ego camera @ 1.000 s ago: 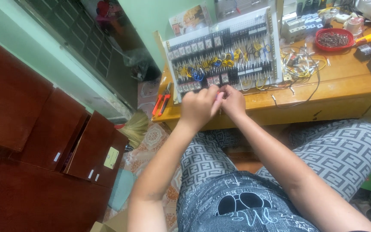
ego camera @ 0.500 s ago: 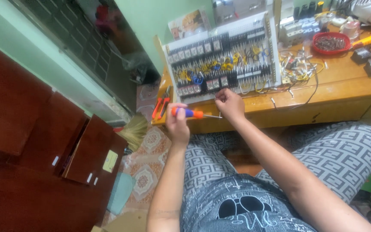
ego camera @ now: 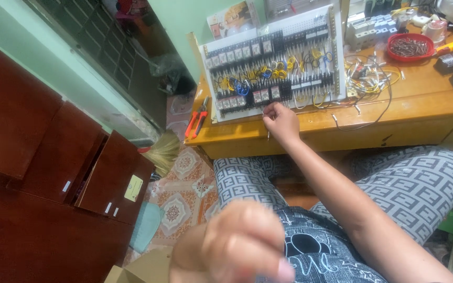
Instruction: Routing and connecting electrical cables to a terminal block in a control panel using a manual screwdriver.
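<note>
Wooden desk bears the wiring panel; right hand still pinches a wire there, while left hand, now withdrawn, blurs close, clenched, its screwdriver gone from view; pliers lie alongside.

Even, soft indoor light; no hard shadows or glare seen. Left hand is blurred heavily, close to lens. Wiring panel is rendered reasonably sharp. Frame is tilted.

Green wall, dark wood cabinets, patterned floor tiles, wooden desk.
</note>
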